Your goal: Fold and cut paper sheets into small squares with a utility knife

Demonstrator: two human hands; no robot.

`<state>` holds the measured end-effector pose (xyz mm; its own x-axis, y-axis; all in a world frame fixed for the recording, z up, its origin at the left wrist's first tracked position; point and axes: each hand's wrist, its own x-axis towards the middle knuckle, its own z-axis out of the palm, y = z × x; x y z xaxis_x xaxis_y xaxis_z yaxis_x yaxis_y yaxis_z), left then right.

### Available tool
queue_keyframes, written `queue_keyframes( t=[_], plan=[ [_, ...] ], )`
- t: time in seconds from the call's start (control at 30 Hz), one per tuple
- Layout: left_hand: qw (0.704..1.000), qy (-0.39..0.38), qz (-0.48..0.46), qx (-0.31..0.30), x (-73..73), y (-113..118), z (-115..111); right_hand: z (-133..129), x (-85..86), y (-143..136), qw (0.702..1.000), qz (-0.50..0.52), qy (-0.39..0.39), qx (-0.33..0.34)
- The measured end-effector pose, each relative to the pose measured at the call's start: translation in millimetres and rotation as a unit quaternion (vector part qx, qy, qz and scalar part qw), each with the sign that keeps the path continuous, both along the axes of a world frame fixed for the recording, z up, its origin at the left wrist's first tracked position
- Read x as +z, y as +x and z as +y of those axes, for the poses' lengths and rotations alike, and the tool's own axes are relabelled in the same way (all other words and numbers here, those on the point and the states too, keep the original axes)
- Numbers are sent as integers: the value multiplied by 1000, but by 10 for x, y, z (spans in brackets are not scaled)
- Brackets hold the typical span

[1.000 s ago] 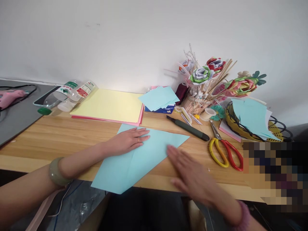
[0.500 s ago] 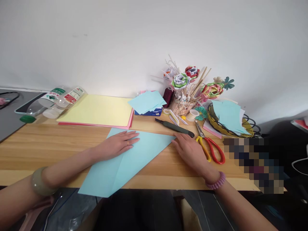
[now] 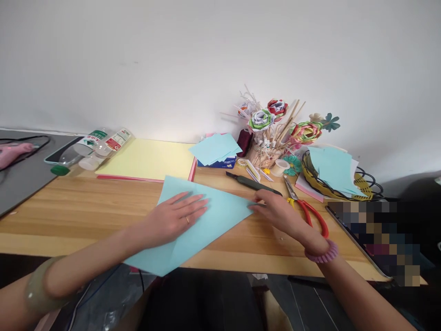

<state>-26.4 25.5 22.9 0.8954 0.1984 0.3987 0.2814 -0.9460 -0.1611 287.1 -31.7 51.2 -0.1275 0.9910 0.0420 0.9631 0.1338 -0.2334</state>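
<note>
A folded sheet of light blue paper (image 3: 213, 220) lies slantwise on the wooden table, its lower end jutting past the front edge. My left hand (image 3: 177, 216) rests flat on its middle, fingers stretched out and holding nothing. At the paper's pointed right corner, my right hand (image 3: 274, 209) has its thumb and fingertips closed on the tip, which seems slightly lifted. Just behind that hand lies a dark green utility knife (image 3: 250, 183). Scissors (image 3: 312, 214) with red and yellow handles are to its right, partly covered by the hand and wrist.
Yellow paper (image 3: 155, 158) and plastic bottles (image 3: 99, 149) lie at the back left. Cut blue sheets (image 3: 217, 149) sit on a blue box beside a holder of paper flowers (image 3: 263, 154). A basket (image 3: 310, 177) with blue paper and a pixelated device (image 3: 375, 243) are at the right.
My right fingers have gone from lying flat beside the corner to pinching it. The blue paper has shifted and turned a little, my left hand staying flat on it. The camera view has moved slightly.
</note>
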Motion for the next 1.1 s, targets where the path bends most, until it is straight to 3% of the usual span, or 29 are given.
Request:
queue_keyframes(
  t=[0.13, 0.3, 0.4, 0.57, 0.63, 0.87, 1.1],
  plan=[
    [998, -26, 30, -57, 107, 113, -337, -171, -17, 329, 992, 10, 82, -93],
    [985, -70, 152, -28, -80, 301, -419, -186, -97, 533, 980, -37, 147, -126],
    [984, -79, 159, -14, -176, 334, -371, -266, -157, 320, 975, -73, 190, -90],
    [993, -60, 104, -23, -192, 314, -337, -531, -326, -257, 976, -98, 147, 130],
    [996, -41, 81, -10, -200, 351, -374, -612, -400, -419, 973, -99, 136, 161],
    [995, -10, 67, 72, -345, 560, -713, -773, -616, -742, 980, -75, 129, 131],
    [989, 10, 52, 136, -421, 281, -907, -791, -626, -818, 965, -145, 193, 102]
  ],
)
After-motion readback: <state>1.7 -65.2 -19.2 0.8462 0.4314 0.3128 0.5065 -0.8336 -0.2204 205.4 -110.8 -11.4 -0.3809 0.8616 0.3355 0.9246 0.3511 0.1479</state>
